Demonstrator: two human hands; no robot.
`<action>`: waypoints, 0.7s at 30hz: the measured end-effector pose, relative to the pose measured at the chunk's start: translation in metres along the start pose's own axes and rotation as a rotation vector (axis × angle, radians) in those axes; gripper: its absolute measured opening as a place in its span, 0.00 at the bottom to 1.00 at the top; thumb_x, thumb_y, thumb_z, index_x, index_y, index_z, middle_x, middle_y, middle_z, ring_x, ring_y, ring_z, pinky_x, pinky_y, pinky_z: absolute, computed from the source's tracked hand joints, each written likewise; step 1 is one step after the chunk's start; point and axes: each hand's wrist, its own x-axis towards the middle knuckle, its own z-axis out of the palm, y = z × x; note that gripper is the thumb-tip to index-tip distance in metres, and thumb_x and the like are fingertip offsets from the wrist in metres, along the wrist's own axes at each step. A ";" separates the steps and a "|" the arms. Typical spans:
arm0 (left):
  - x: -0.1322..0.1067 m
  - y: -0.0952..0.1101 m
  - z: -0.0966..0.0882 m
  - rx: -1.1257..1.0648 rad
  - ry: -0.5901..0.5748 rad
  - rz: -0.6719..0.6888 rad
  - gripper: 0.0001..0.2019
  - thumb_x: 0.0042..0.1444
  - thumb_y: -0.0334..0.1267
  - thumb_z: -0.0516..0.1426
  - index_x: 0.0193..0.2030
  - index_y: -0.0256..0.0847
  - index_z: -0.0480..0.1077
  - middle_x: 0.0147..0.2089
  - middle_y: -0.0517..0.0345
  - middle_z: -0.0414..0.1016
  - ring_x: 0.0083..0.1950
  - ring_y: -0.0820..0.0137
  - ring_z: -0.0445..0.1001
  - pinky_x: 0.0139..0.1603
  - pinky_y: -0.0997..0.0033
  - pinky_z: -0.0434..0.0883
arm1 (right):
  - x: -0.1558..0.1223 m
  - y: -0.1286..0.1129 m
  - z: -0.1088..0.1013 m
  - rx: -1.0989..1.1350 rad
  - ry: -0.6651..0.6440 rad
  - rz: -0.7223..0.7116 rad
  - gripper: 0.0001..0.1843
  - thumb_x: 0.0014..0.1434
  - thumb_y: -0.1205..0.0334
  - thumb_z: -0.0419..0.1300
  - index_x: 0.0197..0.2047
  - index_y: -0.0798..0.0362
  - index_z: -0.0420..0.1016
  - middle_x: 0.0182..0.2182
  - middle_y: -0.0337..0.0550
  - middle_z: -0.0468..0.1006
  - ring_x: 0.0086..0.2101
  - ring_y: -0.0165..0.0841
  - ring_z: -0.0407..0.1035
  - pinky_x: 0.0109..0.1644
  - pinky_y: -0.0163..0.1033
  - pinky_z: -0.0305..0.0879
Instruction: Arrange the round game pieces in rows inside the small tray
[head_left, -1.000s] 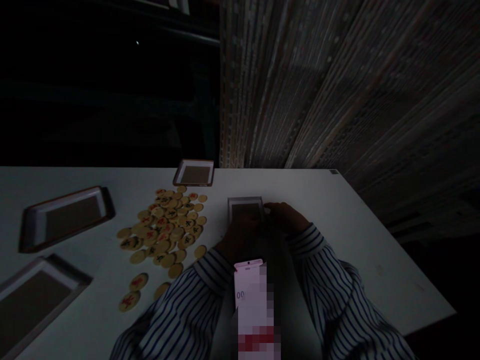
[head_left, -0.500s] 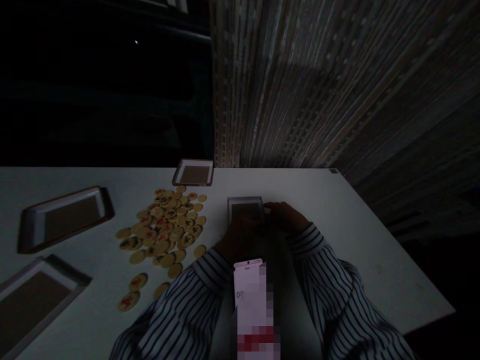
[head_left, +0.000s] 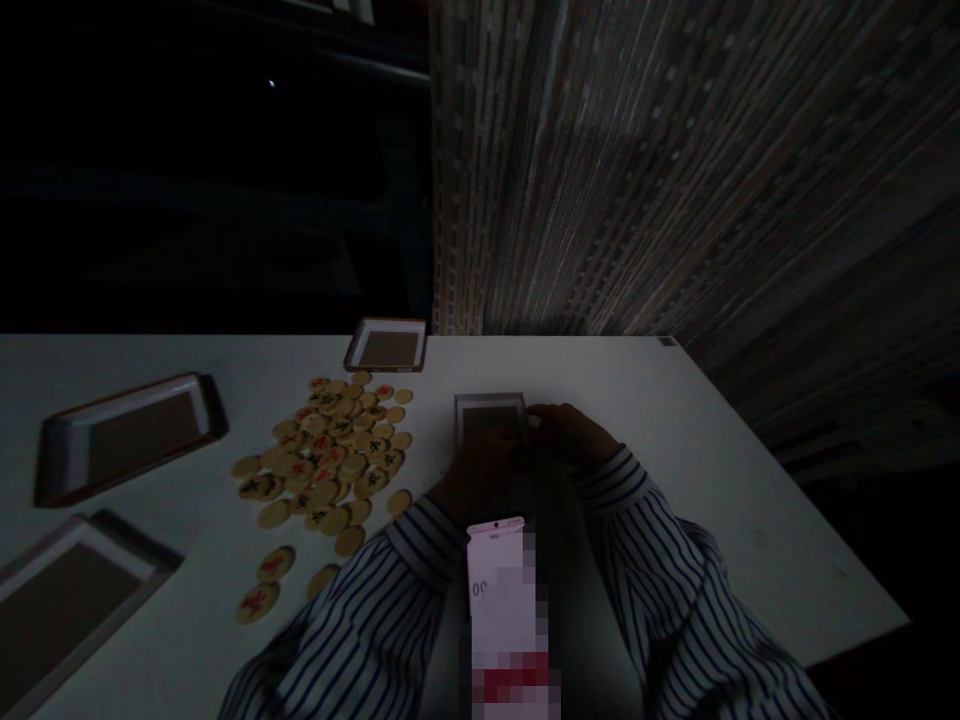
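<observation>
Curtain (head_left: 540,200) swayed | hands (head_left: 574,435) — partly curled, grip unclear | at tray (head_left: 490,400)

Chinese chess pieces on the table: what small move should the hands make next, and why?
I'd probably move the left hand toward the Chinese chess pieces: they lie loose to its left, seemingly within easy reach. The right hand is at the right edge of the shallow tray, so it could perhaps steady that. It is too dark to tell whether either hand holds anything.
</observation>
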 end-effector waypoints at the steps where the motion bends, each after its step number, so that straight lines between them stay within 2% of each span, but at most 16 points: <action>1: 0.000 0.000 0.000 0.003 -0.011 0.000 0.14 0.53 0.26 0.50 0.40 0.37 0.74 0.42 0.50 0.76 0.43 0.66 0.73 0.46 0.64 0.69 | 0.000 0.000 0.000 -0.003 -0.004 0.002 0.20 0.58 0.63 0.52 0.54 0.55 0.67 0.40 0.48 0.78 0.40 0.36 0.72 0.43 0.36 0.65; 4: 0.001 0.000 0.001 -0.004 -0.046 0.008 0.14 0.54 0.26 0.50 0.41 0.37 0.74 0.43 0.50 0.76 0.44 0.67 0.73 0.47 0.65 0.68 | 0.000 0.001 0.000 0.004 -0.004 -0.014 0.20 0.58 0.62 0.51 0.53 0.55 0.68 0.40 0.48 0.78 0.40 0.35 0.72 0.42 0.36 0.66; 11: 0.001 0.002 -0.001 -0.082 -0.045 0.011 0.14 0.55 0.28 0.49 0.42 0.39 0.74 0.44 0.52 0.76 0.44 0.68 0.73 0.48 0.66 0.68 | 0.000 0.002 0.001 0.014 -0.001 -0.014 0.20 0.58 0.62 0.51 0.54 0.54 0.67 0.40 0.47 0.78 0.39 0.35 0.73 0.42 0.36 0.66; 21: 0.000 -0.002 0.002 -0.022 -0.027 0.019 0.13 0.56 0.30 0.50 0.42 0.40 0.74 0.44 0.51 0.75 0.45 0.67 0.72 0.48 0.63 0.69 | 0.001 0.003 0.003 -0.029 -0.003 -0.010 0.20 0.59 0.62 0.51 0.54 0.55 0.67 0.39 0.48 0.78 0.39 0.36 0.73 0.42 0.36 0.66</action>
